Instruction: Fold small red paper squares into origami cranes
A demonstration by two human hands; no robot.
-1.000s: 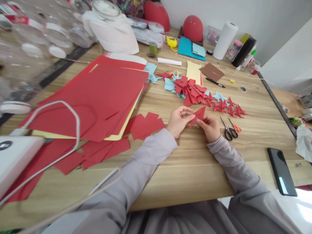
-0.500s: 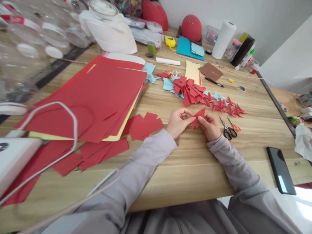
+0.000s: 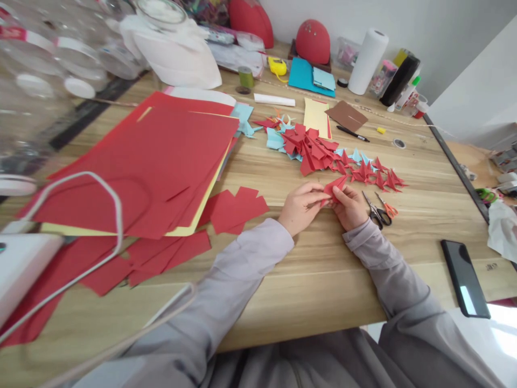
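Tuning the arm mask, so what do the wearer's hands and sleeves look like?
Left hand and right hand: bare, no gloves. Both sleeves: long, plain pale grey-lilac. The right one has a folded cuff.

Pretty bright, soft light overall. Phone (image 3: 465, 278) screen's got a white reflection, the floor (image 3: 503, 339) below it has harsh glare, and the bottles (image 3: 76, 56) far left of it look smeared and stretched.

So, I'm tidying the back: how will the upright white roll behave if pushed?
The white roll may tip, standing tall and narrow on end. It looks like paper towel, so probably light for its size; once down, its round side could roll.
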